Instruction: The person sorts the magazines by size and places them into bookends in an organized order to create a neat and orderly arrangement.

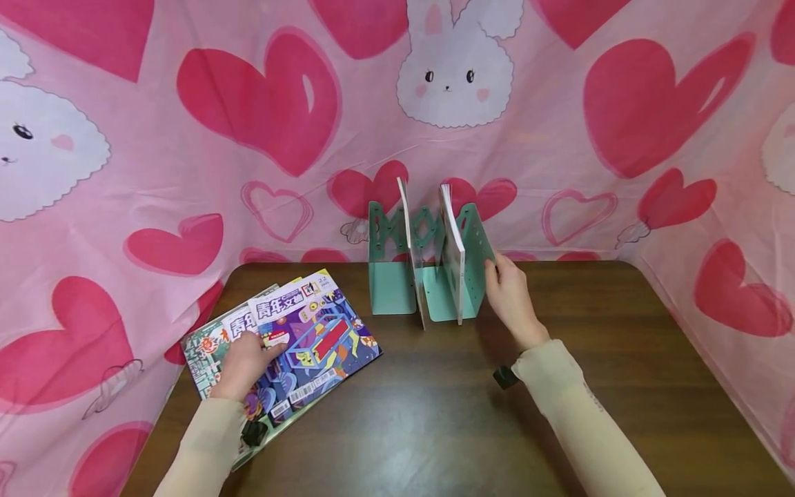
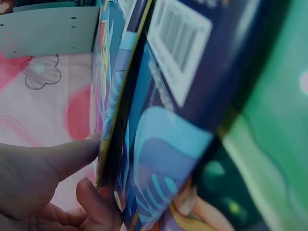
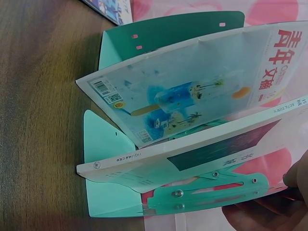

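My left hand [image 1: 243, 366] pinches the edge of a purple-blue magazine [image 1: 326, 338], which lies on top of a fanned pile at the left of the table. In the left wrist view, the thumb [image 2: 72, 156] is on one side of the edge and curled fingers are on the other. With my right hand [image 1: 512, 297] I grip the right end plate of a mint-green expandable book rack [image 1: 475, 255]. Two items stand in the rack: a thin white magazine [image 3: 183, 96] with a popsicle picture, leaning, and a thicker white magazine [image 3: 207, 149] nearer the right plate.
Under the purple magazine, other magazines [image 1: 205, 352] stick out to the left, one with a green cover. The brown wooden table [image 1: 422, 407] meets a pink heart-patterned cloth [image 1: 360, 90] behind the rack and along both sides.
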Motion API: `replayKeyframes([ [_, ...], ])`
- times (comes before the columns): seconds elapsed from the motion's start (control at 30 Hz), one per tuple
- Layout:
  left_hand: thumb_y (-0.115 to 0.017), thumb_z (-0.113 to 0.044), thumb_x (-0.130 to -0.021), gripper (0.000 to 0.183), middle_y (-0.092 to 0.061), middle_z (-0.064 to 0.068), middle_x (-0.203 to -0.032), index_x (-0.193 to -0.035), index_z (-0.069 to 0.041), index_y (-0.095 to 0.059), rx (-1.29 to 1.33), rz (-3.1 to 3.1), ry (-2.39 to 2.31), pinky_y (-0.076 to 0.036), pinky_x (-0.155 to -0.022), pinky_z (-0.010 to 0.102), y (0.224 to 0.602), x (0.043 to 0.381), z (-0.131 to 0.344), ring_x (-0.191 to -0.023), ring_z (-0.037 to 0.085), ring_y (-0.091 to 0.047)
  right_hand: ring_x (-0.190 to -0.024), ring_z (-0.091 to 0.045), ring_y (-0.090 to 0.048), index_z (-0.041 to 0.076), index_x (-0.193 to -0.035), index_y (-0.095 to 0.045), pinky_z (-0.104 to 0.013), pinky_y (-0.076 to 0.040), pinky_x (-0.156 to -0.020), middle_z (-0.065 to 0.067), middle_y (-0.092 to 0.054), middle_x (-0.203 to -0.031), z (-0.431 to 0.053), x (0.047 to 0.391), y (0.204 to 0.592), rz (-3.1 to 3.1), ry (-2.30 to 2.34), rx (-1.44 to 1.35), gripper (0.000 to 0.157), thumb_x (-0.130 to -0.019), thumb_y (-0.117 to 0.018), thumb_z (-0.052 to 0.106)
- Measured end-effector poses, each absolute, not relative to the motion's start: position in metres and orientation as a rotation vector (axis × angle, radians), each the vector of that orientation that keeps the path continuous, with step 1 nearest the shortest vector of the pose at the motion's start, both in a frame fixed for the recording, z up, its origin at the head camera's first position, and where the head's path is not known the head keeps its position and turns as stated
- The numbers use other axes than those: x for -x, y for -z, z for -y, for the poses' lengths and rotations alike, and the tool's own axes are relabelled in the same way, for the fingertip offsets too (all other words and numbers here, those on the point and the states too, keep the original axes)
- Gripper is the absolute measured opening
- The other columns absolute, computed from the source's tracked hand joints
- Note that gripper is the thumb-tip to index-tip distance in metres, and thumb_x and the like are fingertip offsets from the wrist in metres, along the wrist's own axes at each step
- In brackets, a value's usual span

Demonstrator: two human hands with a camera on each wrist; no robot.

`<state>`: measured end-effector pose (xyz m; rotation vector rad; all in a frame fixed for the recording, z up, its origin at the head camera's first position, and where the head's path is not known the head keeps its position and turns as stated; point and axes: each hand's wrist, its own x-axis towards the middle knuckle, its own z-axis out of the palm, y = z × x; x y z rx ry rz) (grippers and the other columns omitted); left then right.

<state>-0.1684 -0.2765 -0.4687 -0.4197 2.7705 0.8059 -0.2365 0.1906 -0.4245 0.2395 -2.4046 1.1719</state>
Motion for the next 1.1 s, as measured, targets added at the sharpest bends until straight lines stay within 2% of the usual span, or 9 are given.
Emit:
replayKeyframes([
  [0.13,-0.071,-0.033,-0.098,0.054,-0.054,0.018,-0.086,-0.111,0.012,-0.045,0.368,-2.811,-0.854,-0.045,-0.062,0.035,0.468,0.168,0.275,-0.075,0.029,-0.055,-0.109,-0.044,-0.066,-0.012,-0.13,-0.063,-0.06,-0.054,-0.094,-0.032,-0.066,-0.124,-0.189,0.236,0.425,2.396,-1.171,-0.238,0.032,-0.107,-0.049,0.005],
  [0.3,-0.071,-0.028,-0.096,0.045,-0.064,0.012,-0.076,-0.107,0.004,-0.041,0.351,-2.81,-1.005,-0.041,-0.06,0.034,0.474,0.169,0.277,-0.067,0.024,-0.059,-0.105,-0.043,-0.066,-0.012,-0.127,-0.065,-0.059,-0.055,-0.091,-0.031,-0.067,-0.121,-0.19,0.237,0.426,2.372,-1.166,-0.241,0.03,-0.106,-0.051,0.004],
  [0.47,-0.073,-0.028,-0.098,0.047,-0.058,0.015,-0.092,-0.112,0.0,-0.038,0.5,-2.568,-1.316,-0.054,-0.06,0.027,0.48,0.172,0.283,-0.065,0.018,-0.063,-0.105,-0.044,-0.066,-0.012,-0.128,-0.065,-0.058,-0.055,-0.091,-0.032,-0.067,-0.122,-0.189,0.236,0.426,2.366,-1.17,-0.237,0.03,-0.106,-0.052,0.005],
  [0.57,-0.073,-0.027,-0.099,0.051,-0.053,0.015,-0.101,-0.119,0.003,-0.038,0.567,-2.43,-1.461,-0.059,-0.062,0.025,0.482,0.172,0.286,-0.065,0.014,-0.064,-0.106,-0.044,-0.066,-0.012,-0.128,-0.065,-0.059,-0.055,-0.091,-0.032,-0.066,-0.123,-0.188,0.235,0.425,2.366,-1.17,-0.231,0.031,-0.106,-0.052,0.005],
  [0.7,-0.072,-0.025,-0.1,0.055,-0.061,0.013,-0.102,-0.129,0.009,-0.04,0.604,-2.314,-1.594,-0.06,-0.061,0.025,0.482,0.172,0.286,-0.064,0.01,-0.065,-0.105,-0.045,-0.067,-0.012,-0.126,-0.065,-0.059,-0.055,-0.091,-0.032,-0.067,-0.121,-0.187,0.235,0.425,2.363,-1.159,-0.23,0.03,-0.105,-0.052,0.004],
  [0.9,-0.066,-0.027,-0.103,0.044,-0.062,0.004,-0.092,-0.124,0.005,-0.044,0.576,-2.239,-1.681,-0.058,-0.06,0.024,0.478,0.171,0.281,-0.068,0.01,-0.059,-0.105,-0.045,-0.067,-0.012,-0.126,-0.066,-0.059,-0.054,-0.091,-0.032,-0.067,-0.122,-0.187,0.235,0.424,2.351,-1.139,-0.23,0.03,-0.105,-0.052,0.005],
  [1.0,-0.065,-0.027,-0.104,0.045,-0.061,0.007,-0.097,-0.127,0.003,-0.041,0.563,-2.225,-1.7,-0.057,-0.059,0.025,0.477,0.171,0.278,-0.071,0.01,-0.06,-0.103,-0.044,-0.067,-0.012,-0.125,-0.066,-0.059,-0.055,-0.09,-0.031,-0.068,-0.121,-0.186,0.235,0.424,2.354,-1.128,-0.221,0.029,-0.106,-0.052,0.005],
  [1.1,-0.062,-0.025,-0.106,0.053,-0.063,0.015,-0.109,-0.138,0.006,-0.033,0.521,-2.191,-1.745,-0.061,-0.064,0.028,0.476,0.171,0.277,-0.076,0.011,-0.065,-0.1,-0.043,-0.067,-0.012,-0.123,-0.066,-0.059,-0.056,-0.088,-0.031,-0.068,-0.12,-0.186,0.234,0.424,2.363,-1.133,-0.213,0.029,-0.106,-0.051,0.005],
])
